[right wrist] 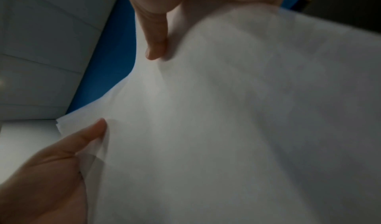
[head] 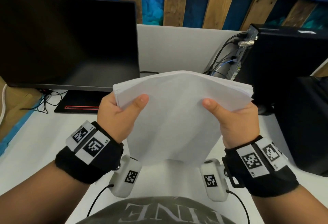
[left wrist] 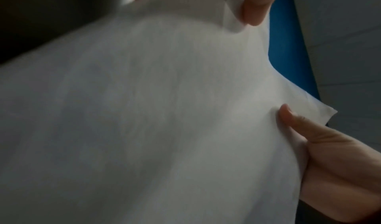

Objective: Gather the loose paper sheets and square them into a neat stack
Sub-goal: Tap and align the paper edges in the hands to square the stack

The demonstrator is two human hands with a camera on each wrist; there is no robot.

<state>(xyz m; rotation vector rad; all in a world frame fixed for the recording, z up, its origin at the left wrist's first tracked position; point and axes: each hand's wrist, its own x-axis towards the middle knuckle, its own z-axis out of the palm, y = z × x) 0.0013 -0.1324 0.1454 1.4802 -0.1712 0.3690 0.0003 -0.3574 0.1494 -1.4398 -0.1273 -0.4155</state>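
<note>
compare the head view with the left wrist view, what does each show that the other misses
Only the head view shows the monitor, the computer tower, the white desk and both wristbands, with the sheets held up above the desk by the left hand and right hand. Only the left wrist view shows the sheets' blurred underside and a blue strip behind. Both show the sheets gripped at their side edges by thumbs and fingers.

We see the bundle of white paper sheets held above the white desk, seemingly clear of it, left hand and right hand at its sides, flat black monitor behind-left, black computer tower behind-right.
</note>
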